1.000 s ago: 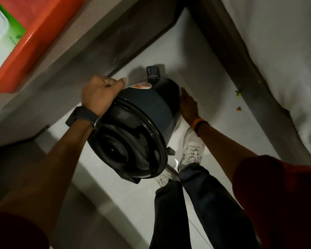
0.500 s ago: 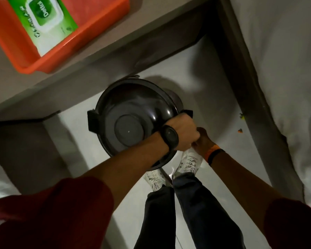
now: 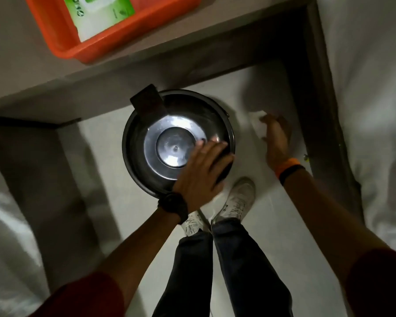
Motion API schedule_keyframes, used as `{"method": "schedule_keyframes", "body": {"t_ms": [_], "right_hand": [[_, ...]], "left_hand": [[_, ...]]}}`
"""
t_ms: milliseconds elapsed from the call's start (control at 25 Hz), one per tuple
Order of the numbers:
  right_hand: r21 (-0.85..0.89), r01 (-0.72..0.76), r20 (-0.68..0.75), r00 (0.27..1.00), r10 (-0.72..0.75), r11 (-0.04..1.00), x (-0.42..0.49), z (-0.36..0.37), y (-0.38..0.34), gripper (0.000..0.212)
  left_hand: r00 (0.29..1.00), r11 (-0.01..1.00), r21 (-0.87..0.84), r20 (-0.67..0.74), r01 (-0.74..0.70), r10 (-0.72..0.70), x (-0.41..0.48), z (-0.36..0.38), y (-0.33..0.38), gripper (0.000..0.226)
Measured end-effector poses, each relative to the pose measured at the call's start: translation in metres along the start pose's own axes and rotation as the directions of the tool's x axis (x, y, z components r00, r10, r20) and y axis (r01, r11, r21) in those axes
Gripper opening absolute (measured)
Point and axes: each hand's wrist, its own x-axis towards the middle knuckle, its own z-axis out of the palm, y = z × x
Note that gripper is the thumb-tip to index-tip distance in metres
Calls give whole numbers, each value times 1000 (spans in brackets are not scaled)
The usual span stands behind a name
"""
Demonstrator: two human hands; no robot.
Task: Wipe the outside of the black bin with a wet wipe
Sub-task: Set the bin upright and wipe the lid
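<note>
The black bin (image 3: 146, 143) stands upright on the pale floor, seen from straight above, its round glossy lid catching light and a hinge tab at its far left rim. My left hand (image 3: 202, 177) lies flat on the near right part of the lid, fingers spread, wearing a dark watch. My right hand (image 3: 276, 136) is off to the right of the bin, apart from it, low over the floor. It holds a white wet wipe (image 3: 258, 122) that sticks out past its fingertips. An orange band sits on that wrist.
An orange tray (image 3: 62, 46) holding a green wet wipe pack (image 3: 101, 12) sits on the grey shelf above the bin. White bedding (image 3: 370, 88) runs along the right. My white shoes (image 3: 236, 200) stand just behind the bin.
The bin went from tilted in both hands to standing upright. My left hand let go of the rim and now rests flat on the lid. My right hand swung out right with the wipe.
</note>
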Motion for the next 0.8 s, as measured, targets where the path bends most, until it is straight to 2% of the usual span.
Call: {"method": "schedule_keyframes", "body": {"t_ms": [40, 80, 120, 160, 200, 240, 280, 360, 440, 560, 680, 800], "right_hand": [[-99, 141, 59, 989, -136, 985, 0, 11, -12, 13], [-206, 270, 128, 960, -248, 940, 0, 24, -21, 11], [-306, 379, 195, 923, -332, 873, 0, 37, -27, 12], [-380, 446, 248, 893, -375, 811, -1, 51, -30, 16], [-431, 470, 280, 881, -381, 771, -3, 62, -31, 20], [-457, 460, 290, 886, -362, 761, -6, 70, -30, 22], [-469, 433, 276, 900, -337, 770, -11, 75, -26, 24], [-478, 322, 172, 947, -272, 818, -21, 72, -15, 28], [-474, 221, 69, 974, -214, 853, -25, 59, -7, 33], [-483, 187, 101, 982, -158, 855, -26, 45, -8, 24], [-540, 238, 223, 965, -135, 807, -24, 38, -15, 33], [-602, 268, 231, 960, -157, 752, -29, 33, -19, 29]], "left_hand": [[957, 959, -96, -95, 265, -274, -9, -6, -9, 67], [823, 836, -171, -156, 521, -545, -19, -14, -19, 71], [632, 649, -261, -157, 714, -759, -28, -22, -30, 78], [453, 448, -385, -84, 807, -888, -35, -28, -42, 87], [352, 288, -509, 33, 811, -935, -40, -33, -54, 97], [357, 220, -580, 131, 784, -925, -41, -37, -65, 104], [420, 239, -594, 185, 768, -889, -42, -40, -74, 109], [560, 357, -571, 226, 739, -797, -38, -43, -89, 113], [633, 419, -564, 254, 711, -732, -29, -44, -98, 115], [695, 478, -565, 262, 673, -669, -27, -40, -104, 116], [710, 497, -550, 286, 672, -644, -26, -39, -118, 117], [718, 521, -517, 321, 679, -617, -27, -47, -128, 112]]}}
